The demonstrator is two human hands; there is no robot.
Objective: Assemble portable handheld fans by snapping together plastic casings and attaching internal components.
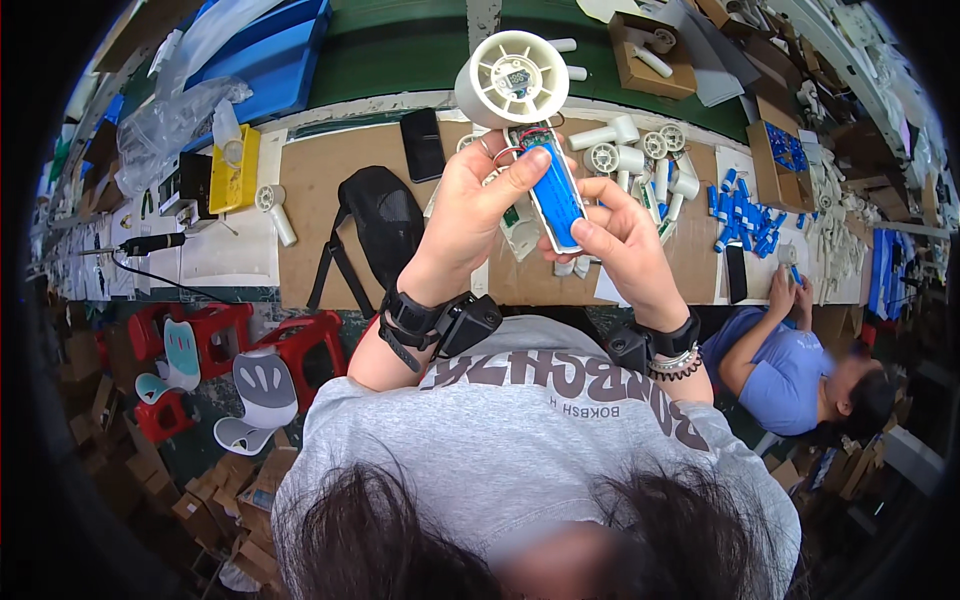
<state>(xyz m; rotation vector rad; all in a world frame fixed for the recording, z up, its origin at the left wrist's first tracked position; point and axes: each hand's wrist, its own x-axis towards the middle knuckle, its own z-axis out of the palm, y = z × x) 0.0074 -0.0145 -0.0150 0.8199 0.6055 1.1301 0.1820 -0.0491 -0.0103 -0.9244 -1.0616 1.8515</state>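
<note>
Between my hands is a white handheld fan (513, 80), its round head pointing away from me. The handle lies open and faces up, showing a blue battery (556, 200) and thin red wires by a small circuit board near the neck. My left hand (485, 195) is closed around the upper handle, its thumb on the battery's top end. Lower down, my right hand (625, 235) grips the handle, with the thumb pressed at the battery's bottom end. Other white fan bodies (603, 158) lie on the table just beyond my right hand.
A black bag (385, 225) and a dark phone (421, 145) lie left of my hands. Farther left are a yellow bin (235, 170) and an electric screwdriver (150, 243). Loose blue batteries (745, 215) are heaped at right, near a co-worker (790, 365) holding a small part.
</note>
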